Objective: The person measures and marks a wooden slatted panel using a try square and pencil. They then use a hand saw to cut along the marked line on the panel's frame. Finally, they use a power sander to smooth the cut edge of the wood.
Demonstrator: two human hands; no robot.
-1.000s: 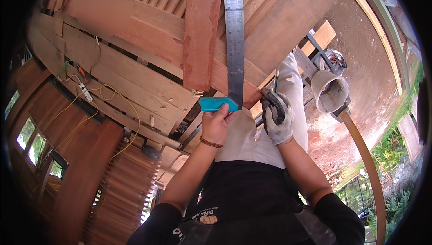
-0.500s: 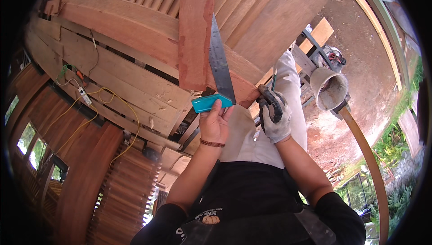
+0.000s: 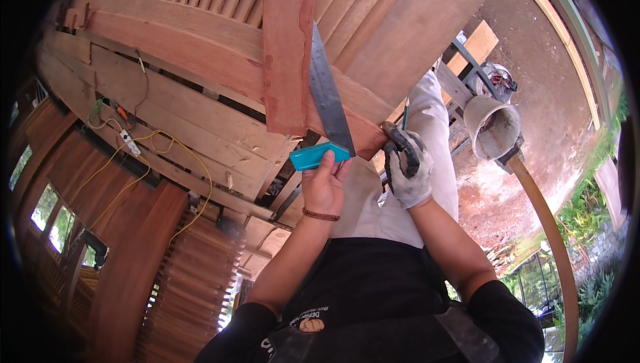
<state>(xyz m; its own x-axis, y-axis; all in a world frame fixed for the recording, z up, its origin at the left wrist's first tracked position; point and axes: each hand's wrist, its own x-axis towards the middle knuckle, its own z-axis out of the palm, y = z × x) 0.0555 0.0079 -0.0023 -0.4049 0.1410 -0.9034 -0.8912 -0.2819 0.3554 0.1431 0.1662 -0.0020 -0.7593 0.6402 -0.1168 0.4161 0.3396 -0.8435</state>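
Note:
My bare left hand point(image 3: 325, 180) pinches the teal handle of a try square point(image 3: 330, 106) between thumb and fingers. Its grey steel blade runs away from me at a slant, over the corner of a slatted wooden panel point(image 3: 393, 43). The blade's far end meets the right edge of a reddish board point(image 3: 288, 50) that lies across the panel. My right hand point(image 3: 408, 166), in a grey and black glove, is closed around a thin pencil point(image 3: 406, 114) that points up from the fingers. Those fingers are close to the panel's near right corner.
Left of the panel is a plank work surface point(image 3: 180, 120) with a power strip point(image 3: 129, 142) and yellow cord point(image 3: 211, 180). A whitish bucket point(image 3: 492, 126) stands at right, near a curved wooden strip point(image 3: 543, 223). Slatted wood point(image 3: 193, 276) lies at lower left.
The view has shifted slightly. The try square's handle sits a little farther right of the reddish board's end. Both hands keep their grip.

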